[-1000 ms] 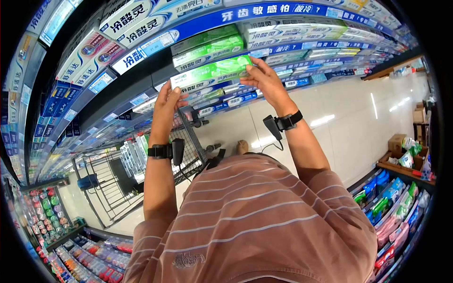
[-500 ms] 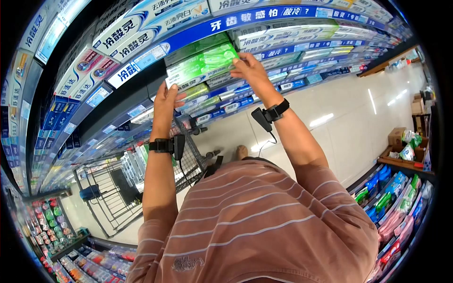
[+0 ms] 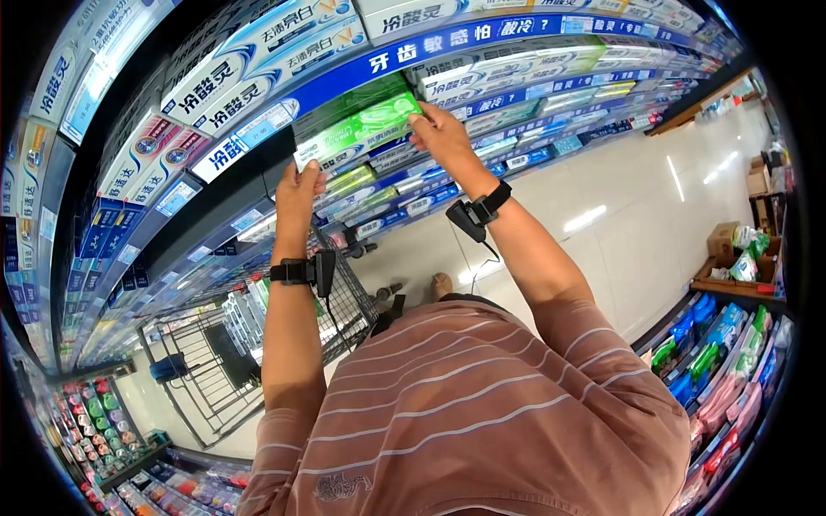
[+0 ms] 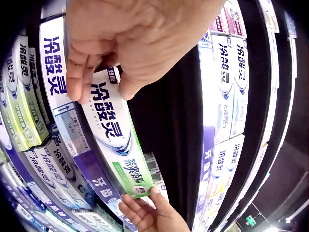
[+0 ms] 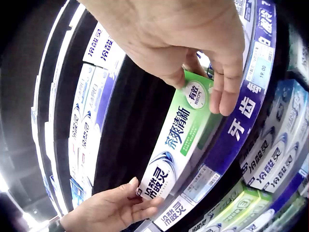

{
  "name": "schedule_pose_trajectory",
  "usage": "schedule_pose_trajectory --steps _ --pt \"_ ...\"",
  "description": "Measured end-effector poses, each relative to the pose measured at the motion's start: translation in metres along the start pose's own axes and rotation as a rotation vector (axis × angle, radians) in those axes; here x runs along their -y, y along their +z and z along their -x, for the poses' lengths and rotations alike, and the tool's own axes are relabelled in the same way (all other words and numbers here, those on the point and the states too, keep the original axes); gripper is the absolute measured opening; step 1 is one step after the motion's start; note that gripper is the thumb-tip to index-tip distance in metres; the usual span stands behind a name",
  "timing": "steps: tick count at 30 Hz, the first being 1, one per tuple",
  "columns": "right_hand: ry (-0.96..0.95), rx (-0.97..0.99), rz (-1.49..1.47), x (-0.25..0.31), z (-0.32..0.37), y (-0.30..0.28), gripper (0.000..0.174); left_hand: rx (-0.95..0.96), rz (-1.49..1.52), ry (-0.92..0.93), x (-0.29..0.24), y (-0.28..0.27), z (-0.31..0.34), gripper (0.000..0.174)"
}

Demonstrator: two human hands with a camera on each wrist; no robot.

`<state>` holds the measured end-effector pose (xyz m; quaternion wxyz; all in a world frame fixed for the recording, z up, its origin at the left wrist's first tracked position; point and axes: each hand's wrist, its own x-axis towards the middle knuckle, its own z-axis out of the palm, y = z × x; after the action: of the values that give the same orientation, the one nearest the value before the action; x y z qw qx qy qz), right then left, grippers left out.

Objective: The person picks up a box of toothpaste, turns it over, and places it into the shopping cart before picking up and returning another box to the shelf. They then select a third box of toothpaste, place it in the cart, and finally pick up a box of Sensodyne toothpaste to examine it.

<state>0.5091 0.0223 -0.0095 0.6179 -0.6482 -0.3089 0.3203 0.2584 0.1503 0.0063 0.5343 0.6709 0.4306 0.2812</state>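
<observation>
A long white-and-green toothpaste box point(image 3: 360, 129) is held level at the front of a shelf, among other boxes of the same brand. My left hand point(image 3: 297, 196) pinches its white end, thumb on the near face. At the green end, my right hand point(image 3: 447, 144) grips it between thumb and fingers. From the left wrist view, the box point(image 4: 113, 133) lies along the purple shelf strip point(image 4: 99, 176), with dark shelf space beside it. In the right wrist view, fingers wrap the green end of the box point(image 5: 177, 133), close over the price strip.
Shelves of toothpaste boxes point(image 3: 228, 86) rise ahead and to the left. A wire shopping cart point(image 3: 202, 361) with several boxes inside stands at lower left. Bagged goods point(image 3: 714, 344) fill a rack at right. Tiled floor point(image 3: 594, 215) shows beyond the right arm.
Both hands have carried the toothpaste box forward to the shelf front, where it now lines up with the shelf row. In the head view it has shifted slightly left.
</observation>
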Motion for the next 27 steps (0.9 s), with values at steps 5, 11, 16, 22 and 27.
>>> schedule_pose_trajectory --steps 5,11,16,22,27 --pt "0.009 -0.025 0.026 0.002 0.0 0.006 0.04 -0.003 -0.018 0.005 0.0 0.0 -0.007 0.047" --pt "-0.04 0.016 0.09 0.012 0.005 0.01 0.032 0.001 -0.034 0.034 -0.009 0.001 -0.01 0.05" --pt "0.03 0.044 0.085 0.016 0.002 0.015 0.033 -0.014 -0.044 0.025 -0.005 0.0 -0.018 0.054" --pt "0.037 0.064 0.086 0.016 -0.004 0.017 0.039 -0.053 -0.072 -0.005 -0.001 0.001 -0.027 0.056" --pt "-0.002 0.094 0.044 0.002 -0.013 0.017 0.045 -0.001 -0.068 -0.009 0.002 0.002 -0.03 0.052"
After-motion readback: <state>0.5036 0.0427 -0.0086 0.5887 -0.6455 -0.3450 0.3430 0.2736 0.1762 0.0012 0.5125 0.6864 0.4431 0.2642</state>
